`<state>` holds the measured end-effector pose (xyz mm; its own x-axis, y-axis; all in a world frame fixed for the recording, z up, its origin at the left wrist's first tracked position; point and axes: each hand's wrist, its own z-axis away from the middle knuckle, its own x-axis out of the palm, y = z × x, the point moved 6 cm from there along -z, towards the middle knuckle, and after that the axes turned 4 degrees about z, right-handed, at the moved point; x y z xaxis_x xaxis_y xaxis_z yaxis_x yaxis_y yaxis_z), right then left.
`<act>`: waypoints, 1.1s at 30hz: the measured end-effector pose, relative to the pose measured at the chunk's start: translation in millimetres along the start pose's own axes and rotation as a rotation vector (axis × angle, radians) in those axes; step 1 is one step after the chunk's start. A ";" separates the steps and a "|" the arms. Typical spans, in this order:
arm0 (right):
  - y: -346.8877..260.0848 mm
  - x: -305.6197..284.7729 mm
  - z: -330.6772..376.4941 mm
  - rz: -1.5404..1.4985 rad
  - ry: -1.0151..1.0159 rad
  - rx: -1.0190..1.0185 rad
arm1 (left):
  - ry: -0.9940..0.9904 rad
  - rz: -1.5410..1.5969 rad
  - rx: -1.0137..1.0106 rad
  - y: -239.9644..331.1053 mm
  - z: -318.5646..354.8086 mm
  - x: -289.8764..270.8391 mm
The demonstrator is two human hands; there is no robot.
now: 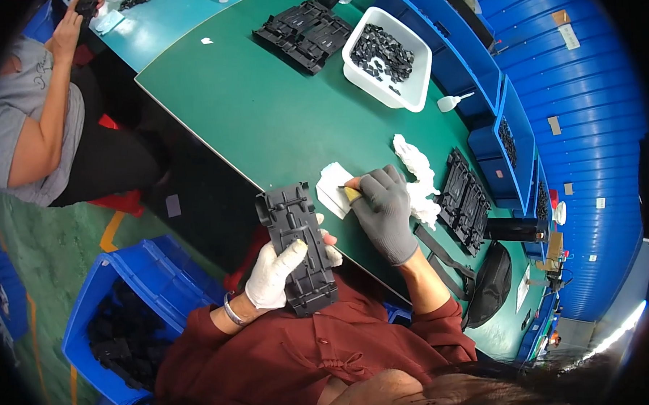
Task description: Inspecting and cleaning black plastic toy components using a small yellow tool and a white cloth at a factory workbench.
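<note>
I find the long black moulded-plastic part, ribbed and recessed, in front of my chest at the near edge of the green flat-topped table. My white-gloved left hand is wrapped around it, thumb across the upper face, fingertips showing at the far side. My grey-gloved right hand is curled in, thumb and forefinger pinched on a small yellow piece; its exact kind I cannot tell. That hand is apart from the part, above the flat white sheet.

Risks noted. The part has one-handed support only; a slack thumb or slick glove fabric could let it tip over the table edge, towards the floor or the blue plastic crate of black pieces. Pressing on one end could twist it in my grip, and hard thumb pressure could mark or strain the thin ribs. The yellow piece is small; a loosened pinch could lose it on the sheet. A wide sweep of my right arm could snag the crumpled white cloth just beside it.
</note>
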<state>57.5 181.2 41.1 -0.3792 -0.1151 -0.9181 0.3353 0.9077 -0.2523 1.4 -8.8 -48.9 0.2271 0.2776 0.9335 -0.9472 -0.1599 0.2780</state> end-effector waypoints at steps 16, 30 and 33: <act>-41.4 -28.8 36.7 -0.192 0.072 -0.214 | 0.023 -0.192 -0.100 2.7 -1.0 15.3; -45.1 -29.1 56.6 -0.146 0.042 -0.283 | 0.133 -0.564 0.016 1.3 5.2 17.5; -46.4 -28.5 57.3 -0.115 0.058 -0.301 | 0.163 -0.622 0.001 0.7 6.8 14.1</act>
<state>102.2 119.2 61.5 -0.4512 -0.2087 -0.8677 0.0207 0.9696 -0.2439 5.5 -11.4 -34.0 0.6967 0.4591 0.5512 -0.6491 0.0761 0.7569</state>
